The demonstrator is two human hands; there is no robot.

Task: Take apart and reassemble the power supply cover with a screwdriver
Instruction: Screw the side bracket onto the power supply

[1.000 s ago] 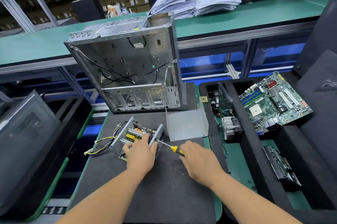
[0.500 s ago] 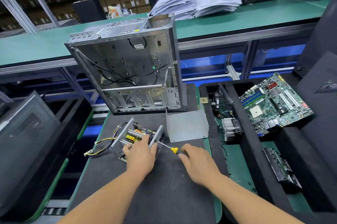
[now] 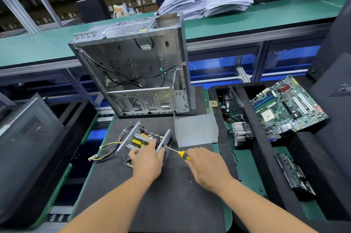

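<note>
The opened power supply (image 3: 141, 142) sits on the black mat (image 3: 171, 204) approx. centre-left of the work area, its internals exposed w/ yellow parts and coils visible between two perforated metal side walls. A bundle of yellow/black wires (image 3: 106, 149) trails off its left side toward the mat's edge. Left hand (image 3: 147, 160) grips the unit from the near side, fingers curled over the top edge of the board area and the thumb side against the right-hand wall, so it's closed round the power supply. Right hand (image 3: 207, 166) is curled round the screwdriver (image 3: 177, 152), yellow/black handle mostly hidden in the fist, metal shaft pointing up-left w/ the tip touching the right wall of the unit near its top. The removed power supply cover (image 3: 195, 131), a bent grey sheet-metal piece, stands on the mat just beside the unit, to its right, not touching either hand. Behind both, an empty PC chassis (image 3: 133, 73) stands upright w/ its open side facing the camera, loose black cables inside. To the right, a black foam tray (image 3: 266, 166) holds a motherboard (image 3: 286, 107) in one compartment, a heatsink w/ fan (image 3: 242, 134) in the next one left. A green bench behind carries stacks of paper (image 3: 207, 2). A black side panel (image 3: 26, 137) leans at far left.
</note>
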